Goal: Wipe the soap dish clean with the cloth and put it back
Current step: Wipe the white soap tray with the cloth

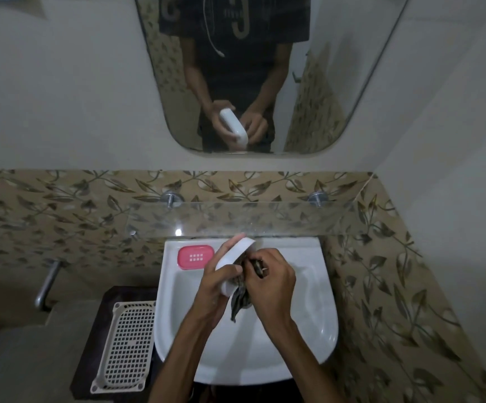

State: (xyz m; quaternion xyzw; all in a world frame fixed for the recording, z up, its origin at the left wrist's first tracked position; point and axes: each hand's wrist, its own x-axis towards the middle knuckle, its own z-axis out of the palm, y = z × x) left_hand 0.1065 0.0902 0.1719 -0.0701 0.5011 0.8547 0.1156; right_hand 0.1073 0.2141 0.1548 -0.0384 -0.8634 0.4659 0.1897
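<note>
Head view. Left hand (217,289) curled round white soap dish (234,261), holding it tilted over the sink (317,321), hollow side turned toward the other hand. Right hand (271,279) bunched round dark cloth (240,298), pressing it into the dish; loose tail of cloth hanging below both hands into the basin. Pink insert tray (196,257) lying apart on the sink's rear left corner, untouched. Wiping judged under way, dish not yet returned.

Advice for the step: keep the left grip firm on the outer wall while sweeping cloth along the inner floor and into both rounded ends; rotate the dish to reach rim and underside; keep work over the basin so drips fall inside.

Glass shelf (236,216) projecting directly above the sink's rear edge, just beyond the dish's upper end; risk of knocking if lifted. Two chrome shelf brackets (170,197) at the wall. Mirror (265,68) above, reflecting both hands and dish. Tiled wall close on the right of the sink, little room there. Open room toward the front rim of the basin and to the left, where a cream perforated tray (125,344) rests on a dark stand below sink level. Chrome pipe (47,283) at far left, well apart.
</note>
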